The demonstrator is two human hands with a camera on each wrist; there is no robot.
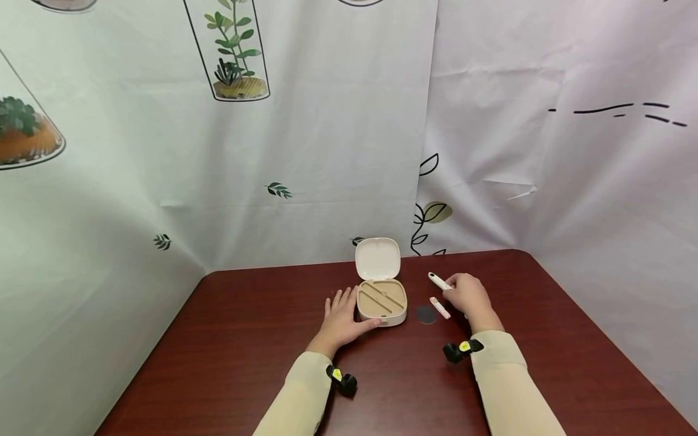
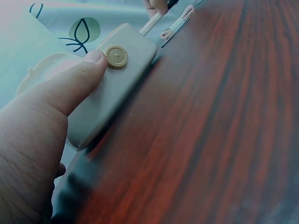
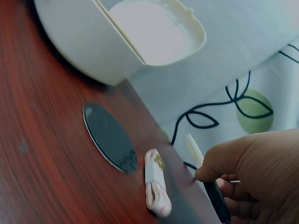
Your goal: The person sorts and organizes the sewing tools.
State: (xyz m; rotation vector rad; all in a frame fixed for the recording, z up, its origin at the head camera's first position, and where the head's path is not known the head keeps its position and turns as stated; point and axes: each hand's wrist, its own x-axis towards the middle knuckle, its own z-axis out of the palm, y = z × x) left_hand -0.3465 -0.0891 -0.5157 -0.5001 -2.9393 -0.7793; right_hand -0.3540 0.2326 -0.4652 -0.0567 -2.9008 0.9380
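Observation:
A cream case (image 1: pixel 382 321) with its lid (image 1: pixel 378 258) raised stands on the table, showing a tan insert (image 1: pixel 382 297) with slots. My left hand (image 1: pixel 340 324) rests against its left and front sides, fingers spread. In the left wrist view the thumb (image 2: pixel 81 79) touches the front beside a round tan button (image 2: pixel 116 57). To the right, my right hand (image 1: pixel 470 297) pinches a slim white-and-black stick (image 3: pixel 195 151) between thumb and fingers. Near that hand lie a folded, banded pinkish-white strip (image 1: pixel 439 307) and a flat dark disc (image 1: pixel 426 314).
The dark red wooden table (image 1: pixel 262 363) runs back to a white printed curtain (image 1: pixel 327 151). Curtain also hangs along the left and right sides. Each sleeve carries a small black wrist camera, such as the left one (image 1: pixel 345 381).

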